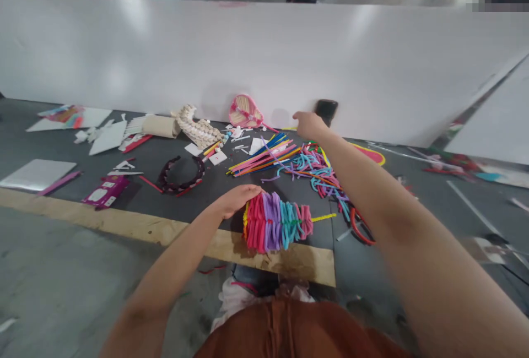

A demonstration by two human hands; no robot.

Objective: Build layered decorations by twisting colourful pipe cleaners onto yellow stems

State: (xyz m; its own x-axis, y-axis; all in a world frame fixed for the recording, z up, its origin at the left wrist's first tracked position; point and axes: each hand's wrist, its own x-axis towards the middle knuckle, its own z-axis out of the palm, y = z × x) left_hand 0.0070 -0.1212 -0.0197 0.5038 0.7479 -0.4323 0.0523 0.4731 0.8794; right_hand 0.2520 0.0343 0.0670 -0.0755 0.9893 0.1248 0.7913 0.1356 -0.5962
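My left hand is closed on the left end of a bundle of looped pipe cleaners, banded red, purple, turquoise and pink, at the table's front edge. A yellow pipe-cleaner stem sticks out of its right end. My right hand is stretched far forward beside a dark phone, its fingers curled. A thin yellow pipe cleaner shows at its fingertips; the grip itself is partly hidden. Below that hand lie a tangle of coloured pipe cleaners and a pile of straight ones.
A white partition runs behind the dark table. Farther left are a pink heart-shaped piece, a beaded roll, a dark braided headband, a purple box and a silver laptop. A red loop lies right.
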